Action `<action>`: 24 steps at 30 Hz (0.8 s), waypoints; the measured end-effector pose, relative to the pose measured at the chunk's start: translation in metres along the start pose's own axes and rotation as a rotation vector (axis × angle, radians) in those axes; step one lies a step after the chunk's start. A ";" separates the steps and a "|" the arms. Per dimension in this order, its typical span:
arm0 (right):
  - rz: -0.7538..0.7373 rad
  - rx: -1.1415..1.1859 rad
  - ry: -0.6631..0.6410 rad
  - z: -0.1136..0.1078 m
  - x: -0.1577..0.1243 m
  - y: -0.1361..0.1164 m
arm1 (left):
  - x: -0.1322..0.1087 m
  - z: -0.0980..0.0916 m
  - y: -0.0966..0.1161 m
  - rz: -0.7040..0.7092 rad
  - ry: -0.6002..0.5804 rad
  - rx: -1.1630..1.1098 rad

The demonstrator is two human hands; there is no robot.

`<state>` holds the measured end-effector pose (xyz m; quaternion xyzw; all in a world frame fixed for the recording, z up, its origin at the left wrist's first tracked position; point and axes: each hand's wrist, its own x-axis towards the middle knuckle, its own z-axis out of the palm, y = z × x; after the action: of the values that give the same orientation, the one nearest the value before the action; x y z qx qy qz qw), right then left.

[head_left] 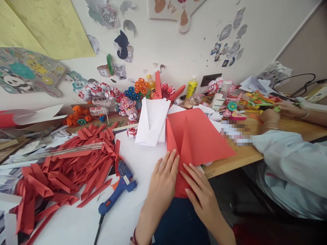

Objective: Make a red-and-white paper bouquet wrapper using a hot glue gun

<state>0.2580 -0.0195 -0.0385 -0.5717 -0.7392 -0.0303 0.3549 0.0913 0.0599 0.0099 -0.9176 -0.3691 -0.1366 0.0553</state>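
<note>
A large red paper sheet point(198, 136), partly folded, lies at the near table edge. My left hand point(163, 182) rests flat on its left folded flap, fingers stretched out and pressing down. My right hand point(200, 192) lies flat on the sheet's lower part, fingers spread and pointing up-left. Neither hand grips anything. A folded white paper point(150, 122) lies just behind the red sheet.
A blue glue gun point(120, 189) lies left of my hands. A heap of folded red paper strips point(68, 166) with thin wires fills the left. Paper flowers point(133, 93) and bottles point(191, 86) stand at the back. Another person's sleeve point(288, 153) and hands work at right.
</note>
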 end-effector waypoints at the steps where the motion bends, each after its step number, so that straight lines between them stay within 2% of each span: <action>1: 0.011 -0.013 0.011 0.002 0.000 -0.001 | 0.001 0.000 0.000 -0.003 -0.002 0.005; 8: 0.061 -0.022 0.047 0.012 -0.001 -0.008 | 0.005 0.000 -0.001 0.005 -0.030 0.012; 14: 0.097 0.006 0.010 0.011 -0.003 -0.007 | 0.006 0.003 -0.002 0.002 -0.014 0.003; 24: 0.079 -0.080 -0.029 0.009 -0.005 -0.008 | 0.007 0.004 -0.003 -0.007 -0.009 -0.006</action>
<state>0.2471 -0.0222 -0.0448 -0.6147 -0.7191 -0.0375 0.3219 0.0947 0.0678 0.0079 -0.9172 -0.3720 -0.1337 0.0502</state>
